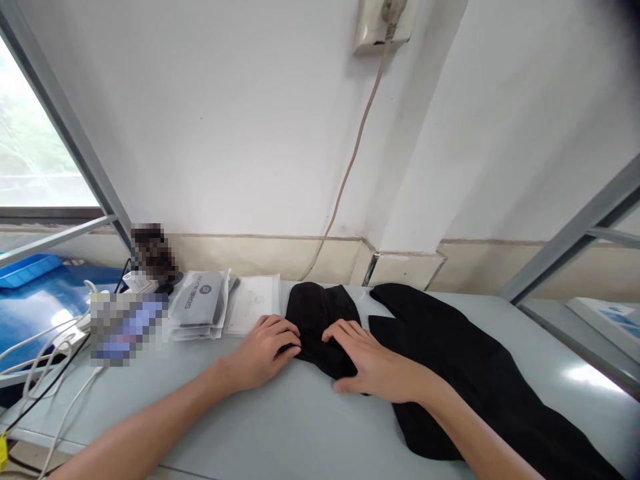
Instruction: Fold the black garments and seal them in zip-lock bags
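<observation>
While both hands, left hand, right hand, press flat on black cloth, grey table, white wall.

Head view, close, down over table

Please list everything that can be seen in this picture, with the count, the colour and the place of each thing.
black garment: one, black, spread on the table from centre to lower right
table: one, pale grey, foreground
packets: a small stack, grey and white, left of the garment
white sheet: one, white, between packets and garment
cables: several, white and black, far left
blue tray: one, blue, far left
wall socket: one, cream, top of the wall, cord hanging down
left hand: flat, fingertips on the garment's left edge
right hand: flat, pressing on the garment
</observation>
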Tool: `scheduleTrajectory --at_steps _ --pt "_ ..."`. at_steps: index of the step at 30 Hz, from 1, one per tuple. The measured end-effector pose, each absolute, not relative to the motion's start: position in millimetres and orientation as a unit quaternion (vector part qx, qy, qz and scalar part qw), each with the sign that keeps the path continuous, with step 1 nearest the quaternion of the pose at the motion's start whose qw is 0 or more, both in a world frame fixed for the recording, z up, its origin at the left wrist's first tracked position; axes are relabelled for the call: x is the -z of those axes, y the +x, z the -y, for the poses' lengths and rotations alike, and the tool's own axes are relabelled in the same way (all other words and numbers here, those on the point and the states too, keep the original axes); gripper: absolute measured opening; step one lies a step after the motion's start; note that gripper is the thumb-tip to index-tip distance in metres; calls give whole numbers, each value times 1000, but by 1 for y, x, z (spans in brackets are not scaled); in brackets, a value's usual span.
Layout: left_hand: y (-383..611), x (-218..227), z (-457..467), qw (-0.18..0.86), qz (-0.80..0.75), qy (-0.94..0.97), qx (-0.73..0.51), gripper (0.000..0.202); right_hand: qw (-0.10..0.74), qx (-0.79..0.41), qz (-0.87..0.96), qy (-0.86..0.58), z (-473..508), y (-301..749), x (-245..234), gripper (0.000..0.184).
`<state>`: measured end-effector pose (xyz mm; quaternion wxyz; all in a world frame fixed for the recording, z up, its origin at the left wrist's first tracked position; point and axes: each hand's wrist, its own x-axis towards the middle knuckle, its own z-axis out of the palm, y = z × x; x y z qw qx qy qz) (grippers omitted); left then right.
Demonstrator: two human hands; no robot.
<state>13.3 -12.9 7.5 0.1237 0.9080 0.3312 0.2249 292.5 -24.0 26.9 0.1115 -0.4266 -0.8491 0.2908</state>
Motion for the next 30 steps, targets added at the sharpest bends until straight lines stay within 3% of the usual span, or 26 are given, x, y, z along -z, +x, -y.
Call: scheduleTrajectory --at_steps 3,8,11,15,19,21,23,30 --pt "14 -6 11 135 -341 899 -239 19 166 -242 850 -438 22 293 -21 22" --pt "13 -7 11 134 -360 887 -258 22 209 -224 822 -480 18 291 -17 14" --pt "13 -11 14 155 -358 888 -243 22 218 -223 814 -490 18 289 -22 14" --pt "12 -11 15 166 -346 894 -232 44 222 -228 807 -497 19 287 -30 17" --pt "11 -6 11 155 -338 896 -243 26 204 -248 804 -501 21 291 -32 15" --pt "10 -3 9 156 -340 892 -254 29 175 -264 820 -477 22 293 -29 38" --pt "10 -2 8 164 -349 882 -270 36 162 -258 839 -451 21 294 -25 49" --pt "12 -9 15 202 -364 825 -383 38 273 -227 802 -480 18 287 -23 24"
